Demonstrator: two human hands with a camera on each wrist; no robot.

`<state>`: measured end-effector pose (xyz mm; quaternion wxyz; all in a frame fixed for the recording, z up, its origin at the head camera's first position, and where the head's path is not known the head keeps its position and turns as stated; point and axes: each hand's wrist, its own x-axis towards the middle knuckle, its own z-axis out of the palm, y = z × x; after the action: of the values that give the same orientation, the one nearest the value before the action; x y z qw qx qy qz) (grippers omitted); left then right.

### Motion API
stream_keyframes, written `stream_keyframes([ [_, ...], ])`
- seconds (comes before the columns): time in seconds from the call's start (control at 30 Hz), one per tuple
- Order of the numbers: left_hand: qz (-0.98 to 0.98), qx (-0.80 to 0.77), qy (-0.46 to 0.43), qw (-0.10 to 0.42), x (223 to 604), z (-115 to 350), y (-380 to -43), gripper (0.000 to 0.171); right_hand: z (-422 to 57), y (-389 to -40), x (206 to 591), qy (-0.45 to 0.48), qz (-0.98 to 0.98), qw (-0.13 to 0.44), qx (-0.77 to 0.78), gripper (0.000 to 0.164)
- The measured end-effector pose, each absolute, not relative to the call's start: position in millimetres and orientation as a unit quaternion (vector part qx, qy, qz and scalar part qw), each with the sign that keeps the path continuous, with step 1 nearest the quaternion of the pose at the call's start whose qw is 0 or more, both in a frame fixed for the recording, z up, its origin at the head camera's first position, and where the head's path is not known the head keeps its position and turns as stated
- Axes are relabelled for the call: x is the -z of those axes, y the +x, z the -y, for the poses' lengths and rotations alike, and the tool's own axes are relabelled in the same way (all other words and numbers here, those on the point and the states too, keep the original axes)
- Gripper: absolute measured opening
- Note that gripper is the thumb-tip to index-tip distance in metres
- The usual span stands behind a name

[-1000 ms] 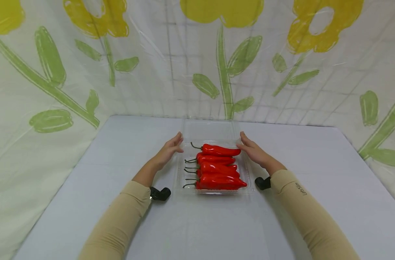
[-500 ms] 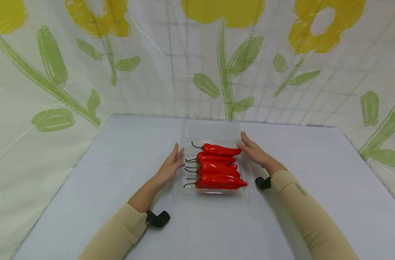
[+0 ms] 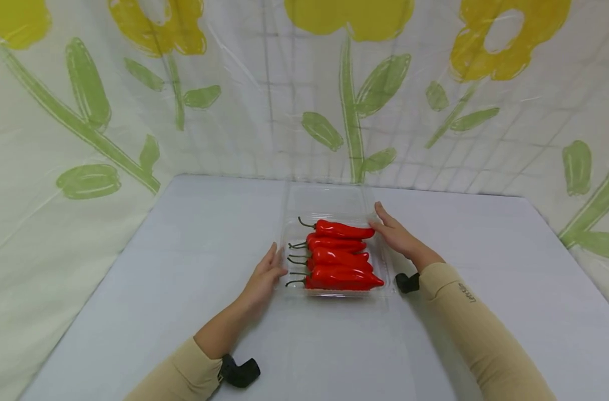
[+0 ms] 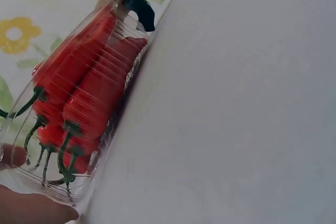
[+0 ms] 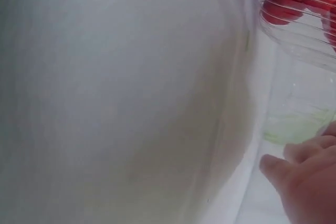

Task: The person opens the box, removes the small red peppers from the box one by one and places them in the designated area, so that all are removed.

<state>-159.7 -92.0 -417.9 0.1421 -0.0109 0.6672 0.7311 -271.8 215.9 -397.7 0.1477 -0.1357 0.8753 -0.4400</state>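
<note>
A clear plastic clamshell box [image 3: 387,262] lies on the table with its lid [image 3: 327,199] folded back behind it. Several red peppers [image 3: 340,277] lie stacked inside, their green stems pointing left. My left hand [image 3: 262,281] is at the box's left wall near its front corner, fingers extended. In the left wrist view, its thumb [image 4: 39,209] and a fingertip [image 4: 14,156] are at the stem end of the box. My right hand [image 3: 398,234] is at the back right corner, fingers fairly straight, beside the lid hinge. The right wrist view shows these fingers [image 5: 304,163] below the ribbed box wall [image 5: 302,40].
A white cloth covers the table [image 3: 184,239]. Behind it hangs a pale sheet [image 3: 234,122] with painted yellow flowers and green leaves. A black wrist camera [image 3: 241,372] sits by the left sleeve, another camera [image 3: 407,282] by the right.
My left hand has slid toward me along the box's left side, from near the hinge to near the front corner. My right hand stays at the back right corner.
</note>
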Motion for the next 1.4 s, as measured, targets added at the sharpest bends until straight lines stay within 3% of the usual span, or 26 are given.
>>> stream_keyframes([
  [0.4,-0.657,-0.745,-0.016,0.12,419.9,83.1,-155.8,0.067,-213.8,-270.2,371.4,-0.233,-0.925,0.089,0.287,0.06],
  [0.83,-0.656,-0.744,-0.012,0.123,419.8,84.7,-154.9,0.065,-181.0,-256.3,345.9,-0.3,-0.896,0.177,0.276,0.059],
  [1.4,-0.658,-0.742,-0.018,0.128,420.2,87.1,-151.9,0.065,-152.1,-260.6,346.7,-0.374,-0.885,0.184,0.21,0.054],
])
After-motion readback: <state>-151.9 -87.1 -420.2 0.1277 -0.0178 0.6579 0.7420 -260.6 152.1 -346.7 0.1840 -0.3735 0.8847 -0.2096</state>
